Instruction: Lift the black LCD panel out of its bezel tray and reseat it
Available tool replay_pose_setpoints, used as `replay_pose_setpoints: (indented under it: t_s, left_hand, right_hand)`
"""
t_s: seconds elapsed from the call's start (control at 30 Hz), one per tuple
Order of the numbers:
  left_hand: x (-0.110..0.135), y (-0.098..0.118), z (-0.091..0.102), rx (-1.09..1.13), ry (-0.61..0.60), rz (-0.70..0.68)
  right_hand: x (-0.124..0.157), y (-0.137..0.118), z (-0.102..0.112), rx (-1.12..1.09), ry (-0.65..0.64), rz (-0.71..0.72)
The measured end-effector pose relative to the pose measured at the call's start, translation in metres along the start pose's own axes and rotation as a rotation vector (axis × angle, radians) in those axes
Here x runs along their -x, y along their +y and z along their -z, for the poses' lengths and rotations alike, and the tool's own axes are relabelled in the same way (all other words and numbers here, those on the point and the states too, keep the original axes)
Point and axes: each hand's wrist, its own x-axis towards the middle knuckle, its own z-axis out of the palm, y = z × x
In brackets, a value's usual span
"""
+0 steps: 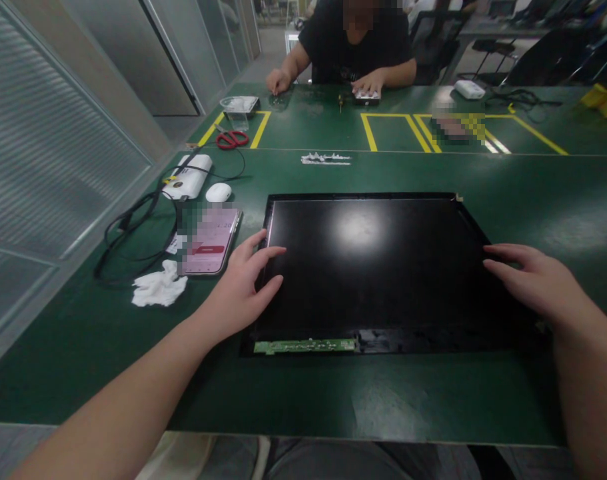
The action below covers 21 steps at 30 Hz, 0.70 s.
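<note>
A black LCD display panel [378, 273] lies face up on the green table in front of me. A thin green circuit board [306, 346] runs along the left part of its near edge. My left hand [250, 280] is at the panel's left edge, fingers spread, with thumb and fingertips reaching over the border. At the right edge, my right hand [533, 277] has its thumb and fingers stretched out toward the screen, and its other fingers are partly hidden. Both hands appear to touch the panel's sides.
Left of the panel are a phone [208, 240], crumpled tissue [160, 285], white earbud case [218, 193], white power bank [188, 177], black cable [133, 217] and red scissors [232, 139]. White strips [326, 159] lie beyond the panel. A person [356, 47] works across the table [303, 407].
</note>
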Motion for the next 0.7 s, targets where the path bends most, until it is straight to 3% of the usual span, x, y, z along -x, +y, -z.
replay_pose_setpoints:
  t_s: [0.17,0.33,0.47,0.7]
  left_hand:
    - [0.001,-0.005,0.005,-0.001,0.000,-0.170]
    - [0.005,-0.005,0.009,0.054,-0.156,-0.434]
    - [0.007,-0.002,0.006,0.072,-0.256,-0.477]
    - [0.004,-0.003,0.004,0.039,-0.289,-0.492]
  right_hand:
    - [0.004,-0.007,0.002,0.007,0.014,-0.015]
    - [0.005,-0.011,0.006,0.006,-0.029,-0.057]
    - [0.005,-0.011,0.006,-0.002,-0.033,-0.025]
    - [0.003,0.002,-0.001,-0.055,0.034,-0.011]
